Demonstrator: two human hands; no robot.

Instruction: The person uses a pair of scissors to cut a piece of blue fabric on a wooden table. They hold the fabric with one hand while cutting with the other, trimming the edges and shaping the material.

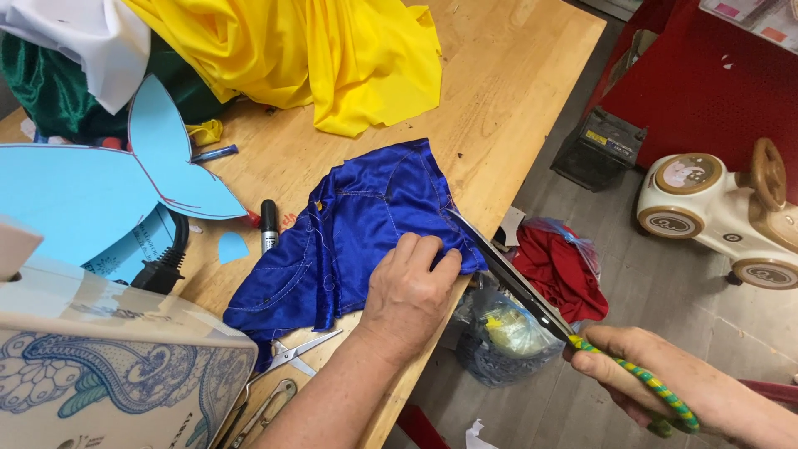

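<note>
Left hand [409,287] is pressing flat on the blue satin piece [357,224], fingers curled over the fabric's right edge and pinning it right at the bench [515,75] lip; it's gripping nothing, just holding the cloth down. To the left of that hand, a black marker [268,224] and a blue paper cutout [91,187] are lying near the fabric, w/ a patterned sewing machine [108,366] close in front and small snips [287,357] just beside the wrist. Beyond the hand, yellow cloth [332,50] is sitting apart from the blue piece.

Right hand [665,387] is closed round the green-and-yellow wrapped handles of long shears [515,278], blades looking nearly shut, tips touching the fabric edge just past the left fingertips.

Judging by this: the cut along the stitched edge is underway or just starting. Next move likely calls for keeping the cloth taut and the left fingers clear of the blade line.

Room: right hand is working off the bench edge over open floor, w/ a plastic bag [507,333] and red cloth [561,270] below it; plenty of swing space there, tight on the left side.
</note>
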